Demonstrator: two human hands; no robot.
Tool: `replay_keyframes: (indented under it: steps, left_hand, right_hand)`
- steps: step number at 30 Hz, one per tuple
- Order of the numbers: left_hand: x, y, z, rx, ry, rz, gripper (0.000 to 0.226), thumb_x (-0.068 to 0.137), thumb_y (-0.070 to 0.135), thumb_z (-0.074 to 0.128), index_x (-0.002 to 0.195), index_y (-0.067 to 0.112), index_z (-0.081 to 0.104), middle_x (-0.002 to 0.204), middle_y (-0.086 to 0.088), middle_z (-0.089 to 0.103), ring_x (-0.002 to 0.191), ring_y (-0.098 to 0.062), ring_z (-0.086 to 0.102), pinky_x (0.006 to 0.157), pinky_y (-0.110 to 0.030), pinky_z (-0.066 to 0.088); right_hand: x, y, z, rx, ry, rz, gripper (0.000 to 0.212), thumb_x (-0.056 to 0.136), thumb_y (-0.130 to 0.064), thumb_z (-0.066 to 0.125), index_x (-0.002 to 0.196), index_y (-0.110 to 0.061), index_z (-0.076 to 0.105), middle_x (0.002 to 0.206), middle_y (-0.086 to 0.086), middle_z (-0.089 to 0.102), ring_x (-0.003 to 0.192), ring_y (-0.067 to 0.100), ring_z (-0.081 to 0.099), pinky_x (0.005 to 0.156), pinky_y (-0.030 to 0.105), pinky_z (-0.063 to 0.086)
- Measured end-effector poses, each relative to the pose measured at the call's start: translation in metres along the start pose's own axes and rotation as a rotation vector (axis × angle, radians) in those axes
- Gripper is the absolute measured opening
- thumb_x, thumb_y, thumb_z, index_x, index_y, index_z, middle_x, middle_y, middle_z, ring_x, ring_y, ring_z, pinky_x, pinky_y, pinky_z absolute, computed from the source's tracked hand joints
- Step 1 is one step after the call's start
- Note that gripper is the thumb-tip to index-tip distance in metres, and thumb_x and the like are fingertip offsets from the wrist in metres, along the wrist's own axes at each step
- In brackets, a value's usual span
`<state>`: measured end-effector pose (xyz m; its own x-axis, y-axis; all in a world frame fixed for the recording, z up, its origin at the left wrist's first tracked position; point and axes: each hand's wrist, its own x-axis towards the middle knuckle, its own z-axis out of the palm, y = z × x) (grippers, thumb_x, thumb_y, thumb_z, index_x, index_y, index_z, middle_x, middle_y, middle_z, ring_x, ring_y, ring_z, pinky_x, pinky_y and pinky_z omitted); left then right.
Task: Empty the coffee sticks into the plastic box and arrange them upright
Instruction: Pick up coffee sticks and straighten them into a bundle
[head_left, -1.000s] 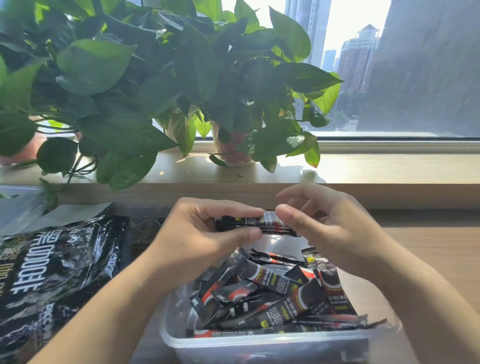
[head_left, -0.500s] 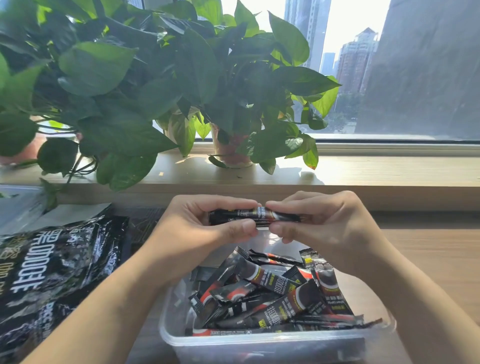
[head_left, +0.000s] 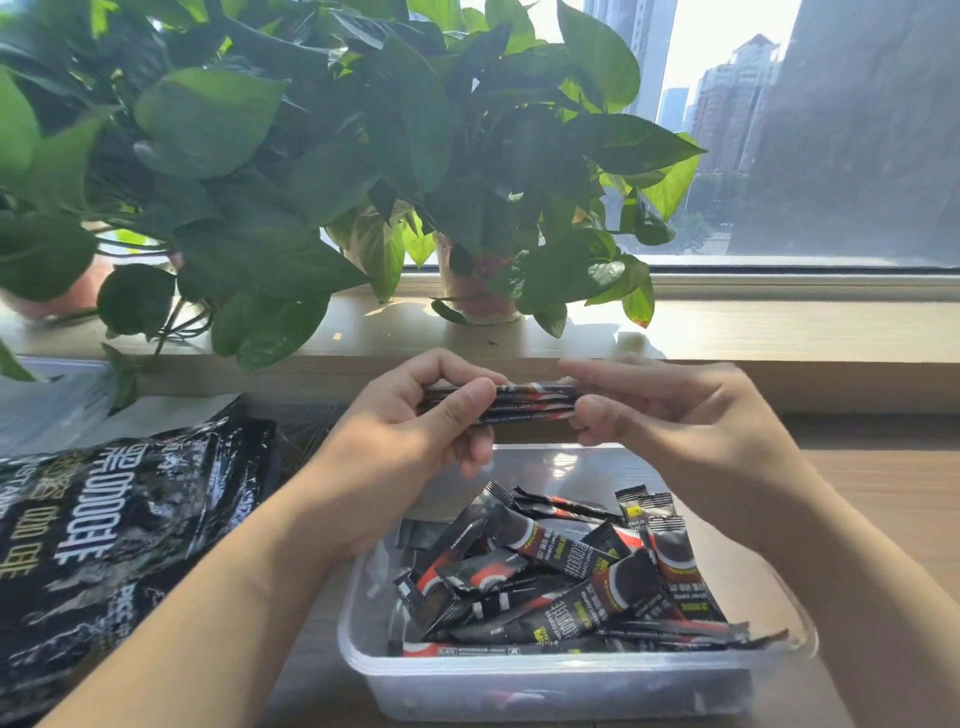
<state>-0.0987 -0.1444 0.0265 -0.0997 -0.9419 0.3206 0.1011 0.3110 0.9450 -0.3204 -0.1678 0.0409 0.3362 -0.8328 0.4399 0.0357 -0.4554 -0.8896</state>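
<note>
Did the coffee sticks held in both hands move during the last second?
Yes. The held coffee sticks went up in the view: they were below the windowsill ledge, now they overlap it.

Both hands hold a small bundle of sticks (head_left: 524, 402) level above the far side of the box (head_left: 571, 680). The left hand (head_left: 415, 431) grips the bundle's left part, thumb across its front; the right hand (head_left: 665, 415) pinches its right end. In the clear box, loose sticks (head_left: 571, 571) lie flat and crisscrossed in a heap. A crumpled black bag (head_left: 104, 545) lies on the table (head_left: 883, 493) left of the box. Leafy potted plants (head_left: 311, 156) stand on the sunlit sill (head_left: 779, 332) beyond, before a window.
</note>
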Motion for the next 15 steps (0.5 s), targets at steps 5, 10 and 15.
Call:
replay_keyframes:
  steps: [5,10,15]
  left_hand:
    - [-0.0019,0.002,-0.0004,0.014,-0.051,0.016,0.028,0.088,0.027,0.067,0.104,0.004,0.064,0.061,-0.013,0.06,0.05,-0.018,0.051,0.055,-0.018,0.045]
    - [-0.0037,0.0056,0.0027,0.036,-0.093,-0.002,0.021,0.086,0.027,0.065,0.102,0.018,0.075,0.062,-0.008,0.064,0.05,-0.018,0.054,0.053,-0.022,0.047]
    - [-0.0058,0.0087,0.0043,0.064,-0.052,-0.058,0.022,0.081,0.024,0.071,0.1,0.019,0.08,0.059,-0.011,0.066,0.051,-0.017,0.056,0.056,-0.02,0.049]
  right_hand:
    - [0.001,0.0001,-0.0015,-0.031,0.022,-0.014,0.018,0.073,-0.002,0.078,0.091,-0.003,0.08,0.092,0.008,0.078,0.083,0.009,0.071,0.073,0.014,0.054]
    - [0.0005,-0.0009,-0.0022,-0.045,0.023,-0.036,0.024,0.065,-0.01,0.081,0.089,-0.006,0.081,0.091,0.006,0.078,0.084,0.015,0.073,0.077,0.022,0.059]
    - [-0.0003,0.0013,-0.0003,-0.061,-0.017,-0.007,0.03,0.069,-0.01,0.081,0.099,-0.006,0.08,0.095,0.015,0.075,0.091,0.043,0.065,0.08,0.046,0.055]
